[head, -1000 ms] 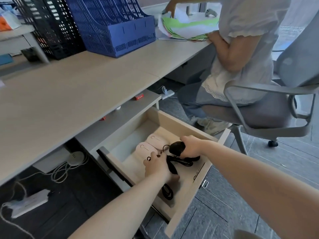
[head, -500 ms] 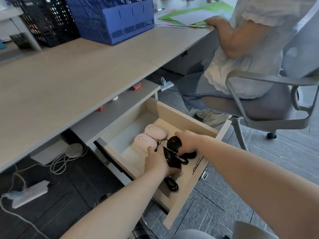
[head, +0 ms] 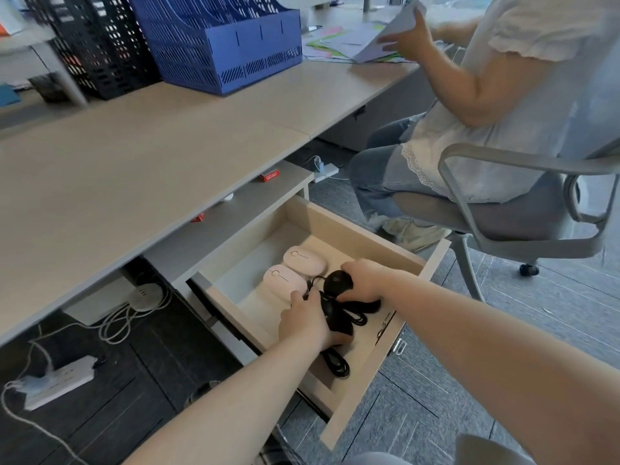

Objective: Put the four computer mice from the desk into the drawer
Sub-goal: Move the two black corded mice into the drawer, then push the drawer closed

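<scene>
The wooden drawer [head: 355,219] stands pulled out under the desk [head: 134,162]. Two pale pink mice lie side by side inside it, the near one [head: 283,278] and the far one [head: 303,260]. To their right sit two black wired mice with tangled black cables [head: 335,364]. My right hand [head: 364,280] is closed over the far black mouse [head: 337,282]. My left hand [head: 308,322] grips the near black mouse [head: 335,318], partly covering it. Both hands are down inside the drawer.
A blue file rack [head: 218,45] and a black one [head: 97,48] stand at the desk's back. A person on a grey office chair [head: 523,182] sits close on the right, handling papers [head: 355,41]. A power strip [head: 57,380] and cables lie on the floor.
Both hands have settled the black mice lower in the drawer, next to the pink ones. The seated person has lifted a sheet of paper.
</scene>
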A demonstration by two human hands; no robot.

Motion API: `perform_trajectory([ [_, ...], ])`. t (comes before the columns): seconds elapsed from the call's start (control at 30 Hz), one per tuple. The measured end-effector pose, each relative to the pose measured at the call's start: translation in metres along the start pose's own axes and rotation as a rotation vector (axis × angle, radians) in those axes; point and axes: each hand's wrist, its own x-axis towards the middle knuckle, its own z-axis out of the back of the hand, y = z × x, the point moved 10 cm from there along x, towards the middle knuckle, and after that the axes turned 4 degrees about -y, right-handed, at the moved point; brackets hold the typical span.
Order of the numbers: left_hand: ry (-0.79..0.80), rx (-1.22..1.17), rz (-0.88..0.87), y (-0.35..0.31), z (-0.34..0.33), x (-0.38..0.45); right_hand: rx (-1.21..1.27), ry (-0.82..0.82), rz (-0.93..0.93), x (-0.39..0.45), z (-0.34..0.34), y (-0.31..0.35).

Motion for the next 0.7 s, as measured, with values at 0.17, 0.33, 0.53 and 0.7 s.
perform_trajectory([
  [0.17, -0.001, 0.071, -0.082, -0.01, 0.02, -0.006, 0.114, -0.443, -0.114, -0.034, 0.064, -0.017],
  [0.33, -0.107, 0.126, -0.158, -0.025, 0.07, -0.013, 0.101, -0.471, -0.433, -0.078, 0.088, -0.073],
  [0.53, -0.244, 0.169, -0.164, -0.036, 0.133, -0.029, 0.249, -0.355, -0.58, -0.097, 0.078, -0.087],
  [0.7, -0.363, 0.182, -0.199, -0.035, 0.174, -0.039, 0.405, -0.387, -0.604, -0.103, 0.085, -0.076],
])
